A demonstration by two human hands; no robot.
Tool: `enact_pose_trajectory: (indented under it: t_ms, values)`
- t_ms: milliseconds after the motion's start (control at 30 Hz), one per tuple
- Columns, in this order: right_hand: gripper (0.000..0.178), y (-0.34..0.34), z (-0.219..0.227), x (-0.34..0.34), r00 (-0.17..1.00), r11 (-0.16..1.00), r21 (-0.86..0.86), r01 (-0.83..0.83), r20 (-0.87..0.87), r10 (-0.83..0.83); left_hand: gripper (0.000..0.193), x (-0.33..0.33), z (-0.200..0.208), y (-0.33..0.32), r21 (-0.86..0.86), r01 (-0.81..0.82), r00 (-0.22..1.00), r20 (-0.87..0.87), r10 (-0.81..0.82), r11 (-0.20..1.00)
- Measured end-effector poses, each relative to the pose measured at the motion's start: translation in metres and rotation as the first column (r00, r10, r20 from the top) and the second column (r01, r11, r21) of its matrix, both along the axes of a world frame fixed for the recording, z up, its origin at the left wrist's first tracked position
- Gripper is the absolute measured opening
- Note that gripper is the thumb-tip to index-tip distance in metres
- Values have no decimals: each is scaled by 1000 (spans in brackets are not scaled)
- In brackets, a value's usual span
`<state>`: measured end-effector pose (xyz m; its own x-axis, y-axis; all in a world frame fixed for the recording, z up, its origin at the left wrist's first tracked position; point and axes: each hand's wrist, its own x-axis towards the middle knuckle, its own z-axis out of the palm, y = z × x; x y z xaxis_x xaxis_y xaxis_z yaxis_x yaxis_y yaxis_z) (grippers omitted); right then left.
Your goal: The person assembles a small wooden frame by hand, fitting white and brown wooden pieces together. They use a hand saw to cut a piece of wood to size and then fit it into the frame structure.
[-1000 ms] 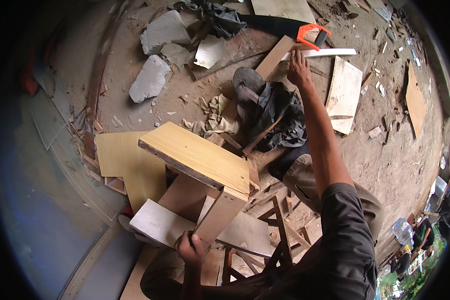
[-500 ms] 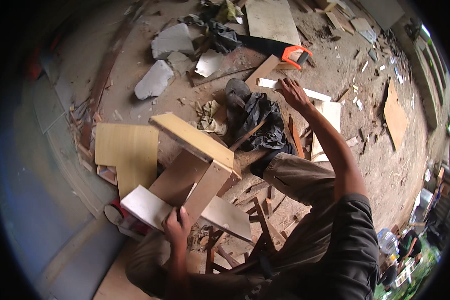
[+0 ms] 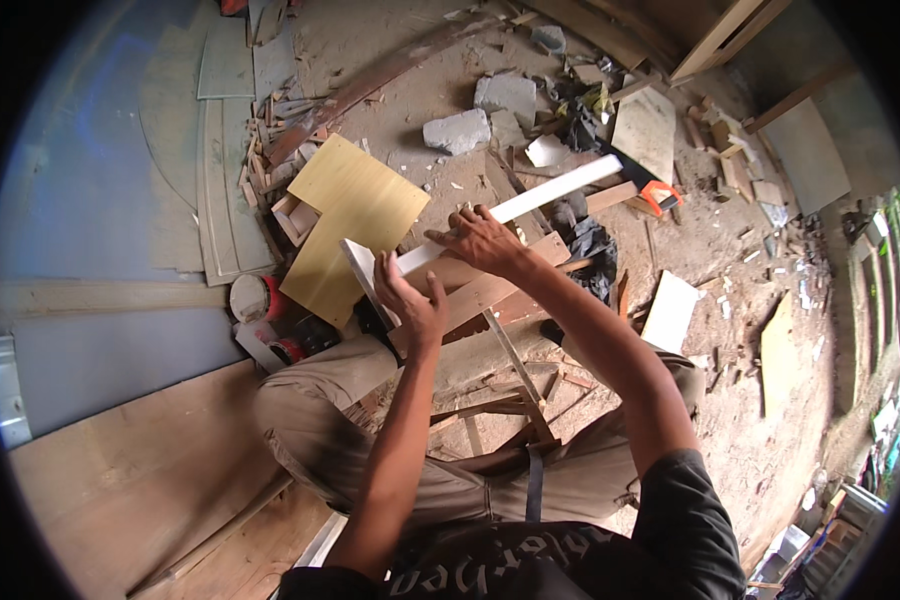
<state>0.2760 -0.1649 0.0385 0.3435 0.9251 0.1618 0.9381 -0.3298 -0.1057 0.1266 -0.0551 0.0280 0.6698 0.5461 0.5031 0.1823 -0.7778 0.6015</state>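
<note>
A long white wooden strip (image 3: 560,190) slants across the wooden box assembly (image 3: 480,300) between my knees. My right hand (image 3: 482,243) grips it from above, around its lower half. At the strip's near-left end is my left hand (image 3: 412,305), its fingers stretched up and its thumb apart, against the corner of the assembly. A narrow white-edged board (image 3: 360,268) tilts up just left of those fingers. My hands and forearms hide part of the assembly, including where the strip meets it.
Left of the assembly lies a yellow L-shaped board (image 3: 355,215). Ahead to the right is a handsaw (image 3: 660,197) with an orange-black handle, near black plastic (image 3: 592,245). Grey stone slabs (image 3: 457,131) lie farther off. A white panel (image 3: 670,312) rests beyond my right knee.
My right hand has brought the white strip from the far right onto the assembly. My left hand has loosened from the brown board and moved to the strip's end. The view has swung.
</note>
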Motion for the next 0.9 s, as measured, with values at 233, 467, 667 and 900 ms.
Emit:
enact_pose_trajectory:
  t_ms: [233, 467, 667, 900]
  values:
    - [45, 42, -25, -36, 999, 997, 68, -48, -9, 49, 65, -39, -7, 12, 5, -116, 961, -251, 113, 993]
    - [78, 28, -11, -62, 989, 972, 186, 145, 6, -149, 57, -53, -10, 27, -49, -193, 934, -315, 168, 980]
    - [66, -33, -21, -84, 854, 781, 348, 519, -246, -458, 43, -53, -15, 47, -20, -130, 942, -315, 117, 991]
    - [55, -29, -17, -88, 881, 814, 342, 470, -123, -457, 37, -68, -19, 94, -3, 91, 968, -235, -90, 996]
